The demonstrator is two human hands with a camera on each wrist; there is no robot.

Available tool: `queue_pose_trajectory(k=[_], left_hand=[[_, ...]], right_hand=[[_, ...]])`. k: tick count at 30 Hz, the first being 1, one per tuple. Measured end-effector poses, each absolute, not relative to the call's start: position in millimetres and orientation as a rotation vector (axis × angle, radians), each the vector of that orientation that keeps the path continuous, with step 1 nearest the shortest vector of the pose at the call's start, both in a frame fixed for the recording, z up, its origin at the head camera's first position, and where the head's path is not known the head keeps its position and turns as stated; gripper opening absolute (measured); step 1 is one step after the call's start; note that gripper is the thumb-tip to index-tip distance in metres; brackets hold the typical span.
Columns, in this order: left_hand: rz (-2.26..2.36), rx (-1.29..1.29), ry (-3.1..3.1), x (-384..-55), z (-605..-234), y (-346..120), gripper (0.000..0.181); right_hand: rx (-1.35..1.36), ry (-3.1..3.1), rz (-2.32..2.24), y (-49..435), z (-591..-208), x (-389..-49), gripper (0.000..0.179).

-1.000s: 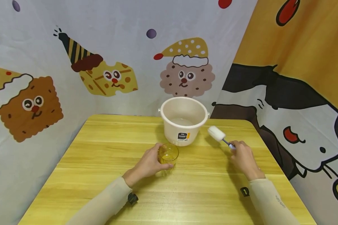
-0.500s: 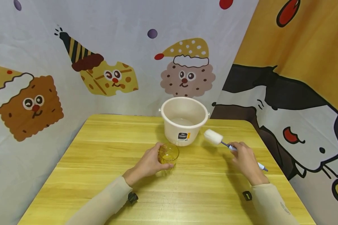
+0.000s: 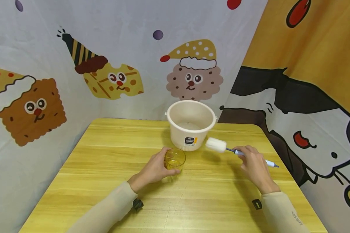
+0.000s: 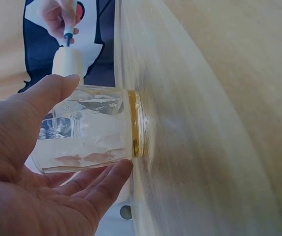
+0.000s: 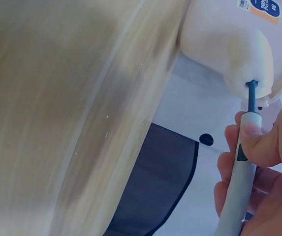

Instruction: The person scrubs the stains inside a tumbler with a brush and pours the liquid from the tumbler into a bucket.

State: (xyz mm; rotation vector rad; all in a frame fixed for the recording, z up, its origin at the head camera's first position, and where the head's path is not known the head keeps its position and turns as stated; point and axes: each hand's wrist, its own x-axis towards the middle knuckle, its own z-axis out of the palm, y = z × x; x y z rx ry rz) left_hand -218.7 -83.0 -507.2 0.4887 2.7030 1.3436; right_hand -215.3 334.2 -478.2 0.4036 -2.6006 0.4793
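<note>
My left hand (image 3: 153,170) holds a yellow-tinted glass cup (image 3: 177,159) upright on the table, thumb on the near side and fingers round the far side. In the left wrist view the cup (image 4: 91,130) looks clear, with its base on the wood. My right hand (image 3: 253,166) grips the light blue handle of a sponge cup brush (image 5: 239,182) above the table. The brush's white sponge head (image 3: 216,144) points left toward the cup and is apart from it. Behind them stands a cream bucket (image 3: 182,139) with a label.
The wooden table (image 3: 105,155) has rounded far corners. Cartoon-printed cloth (image 3: 128,38) hangs behind it and along both sides. A black strap piece (image 3: 137,204) shows below the left sleeve, and another dark buckle (image 3: 257,204) lies beside the right sleeve.
The brush has swung so that its sponge head moved left and nearer me, closer to the cup, and its handle end came into sight. The left hand and cup stay in place.
</note>
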Motion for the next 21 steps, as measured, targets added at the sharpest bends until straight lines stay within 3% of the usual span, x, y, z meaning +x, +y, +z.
queue_pose_trajectory(k=[21], left_hand=[[1.330, 0.484, 2.698, -219.4, -506.5, -82.9, 0.091]], right_hand=[[0.573, -2.449, 0.372, 325.7, -473.9, -213.1, 0.044]])
